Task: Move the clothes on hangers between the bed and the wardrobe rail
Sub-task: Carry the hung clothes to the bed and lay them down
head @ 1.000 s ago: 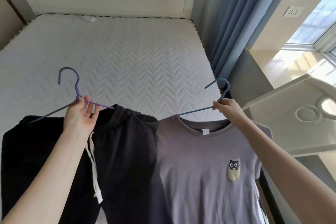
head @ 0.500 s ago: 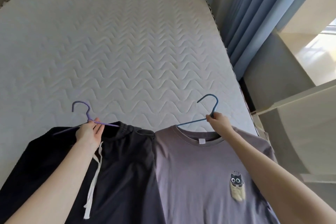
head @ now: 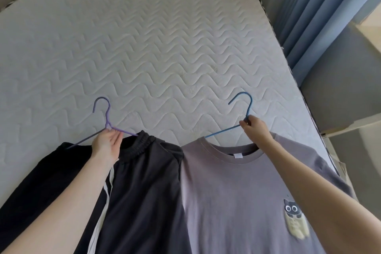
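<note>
Both hangers sit lower over the bed (head: 165,47) than before. Left hand (head: 106,145) pinches purple hanger (head: 107,118) carrying trousers (head: 144,181); right hand (head: 256,130) grips blue hanger (head: 246,107) carrying tee (head: 237,192). Clothes at the bed's near edge, seemingly laid down; letting go remains.

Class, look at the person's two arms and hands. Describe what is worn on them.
No sleeves show: the left forearm and right forearm are bare. The left hand and right hand wear no gloves; no watch, bracelet or ring is visible.
</note>
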